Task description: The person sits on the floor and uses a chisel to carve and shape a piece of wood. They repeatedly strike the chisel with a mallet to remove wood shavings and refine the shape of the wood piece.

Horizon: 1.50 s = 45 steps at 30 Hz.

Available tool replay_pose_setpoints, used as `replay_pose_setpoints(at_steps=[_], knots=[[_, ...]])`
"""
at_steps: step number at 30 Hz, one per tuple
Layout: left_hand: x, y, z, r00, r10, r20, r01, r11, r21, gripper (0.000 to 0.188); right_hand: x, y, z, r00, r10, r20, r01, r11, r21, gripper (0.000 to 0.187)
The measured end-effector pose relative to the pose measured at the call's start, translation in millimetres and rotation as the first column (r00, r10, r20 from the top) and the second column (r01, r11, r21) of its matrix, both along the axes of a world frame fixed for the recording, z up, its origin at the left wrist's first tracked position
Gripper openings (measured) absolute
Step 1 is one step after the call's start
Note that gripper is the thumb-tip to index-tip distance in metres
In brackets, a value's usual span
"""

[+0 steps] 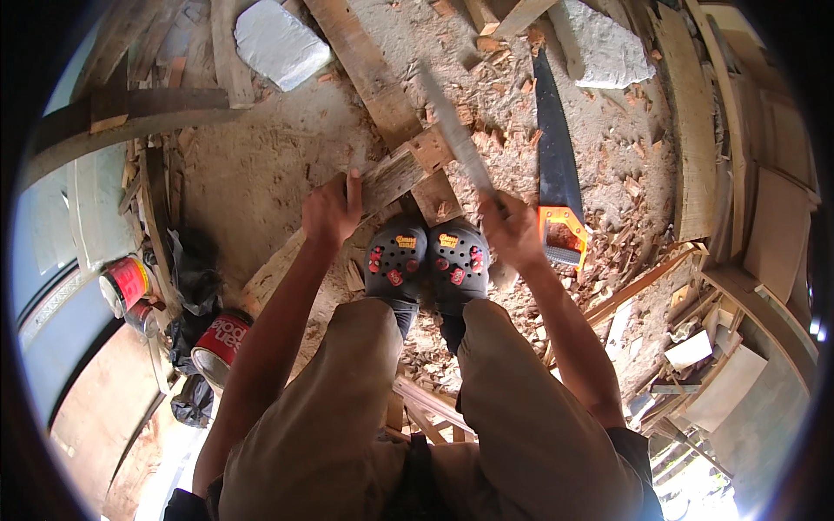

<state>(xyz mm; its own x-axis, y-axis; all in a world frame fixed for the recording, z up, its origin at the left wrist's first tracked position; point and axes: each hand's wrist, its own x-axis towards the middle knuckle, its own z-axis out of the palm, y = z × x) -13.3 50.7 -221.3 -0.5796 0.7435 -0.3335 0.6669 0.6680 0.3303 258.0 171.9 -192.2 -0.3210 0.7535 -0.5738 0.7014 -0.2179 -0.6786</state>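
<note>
My left hand is closed round a length of wood, thumb along its upper side. The wood slants up to the right, and its reddish-brown end lies over a plank on the ground. My right hand grips the handle of a long, flat, grey machete-like blade, smeared by motion. The blade points up and left, close beside the wood's end; whether it touches cannot be told. To the right of it a handsaw with a dark blade and orange handle lies on the ground.
Wood chips litter the ground. Two pale stone blocks sit at the far side. Paint cans and black plastic stand at left; boards and scraps line the right. My dark clogs are just below the wood.
</note>
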Motion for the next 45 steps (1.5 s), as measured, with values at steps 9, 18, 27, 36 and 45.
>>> replay_pose_setpoints(at_steps=[9, 18, 27, 36, 45], knots=[[2, 0, 2, 1.0, 0.005, 0.002, -0.005, 1.0, -0.011, 0.053, 2, -4, -13, 0.981, 0.068, -0.179, -0.037, 0.985, 0.167, 0.03], [0, -2, 1, 1.0, -0.025, -0.01, 0.025, 1.0, 0.009, 0.053, -10, -3, -13, 0.969, -0.115, -0.217, 0.141, 0.984, 0.111, 0.036], [0, -2, 0, 1.0, 0.018, 0.02, -0.018, 1.0, -0.024, 0.055, -15, 19, -4, 0.979, -0.153, -0.136, 0.154, 0.988, -0.002, 0.03], [-1, -6, -3, 1.0, 0.001, 0.019, -0.001, 1.0, -0.006, 0.053, -17, 0, -2, 0.908, -0.242, -0.342, 0.251, 0.968, -0.02, 0.039], [0, -6, -1, 1.0, 0.021, 0.009, -0.021, 1.0, -0.007, 0.052, -16, 18, -8, 0.796, -0.386, -0.466, 0.368, 0.92, -0.134, 0.039]])
